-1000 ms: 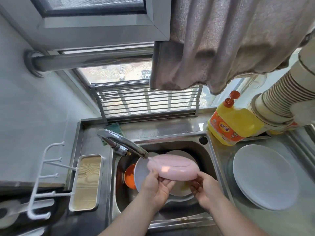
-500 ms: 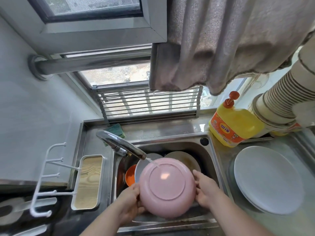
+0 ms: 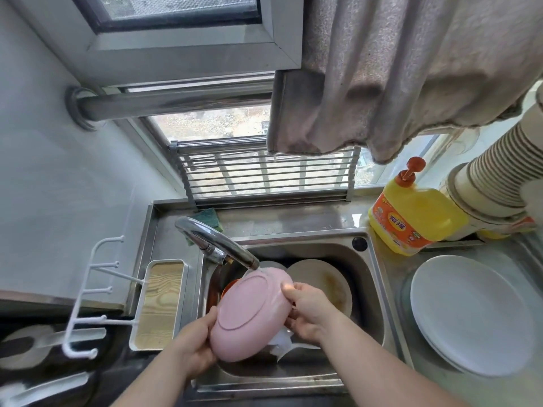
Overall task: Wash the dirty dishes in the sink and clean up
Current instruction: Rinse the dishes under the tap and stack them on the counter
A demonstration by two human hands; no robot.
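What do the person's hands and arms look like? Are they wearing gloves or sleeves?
No gloves and no sleeves show. Both the left hand and the right hand are bare, and the forearms are bare all the way down to the bottom edge of the picture. No rings, watch or bracelets can be seen on them.

Hidden behind the bowl, cut at the edges

The pink bowl (image 3: 255, 314) covers its own inside, both hands' fingers, and most of an orange dish (image 3: 228, 287); the paper cup stack (image 3: 496, 174) runs off the right edge.
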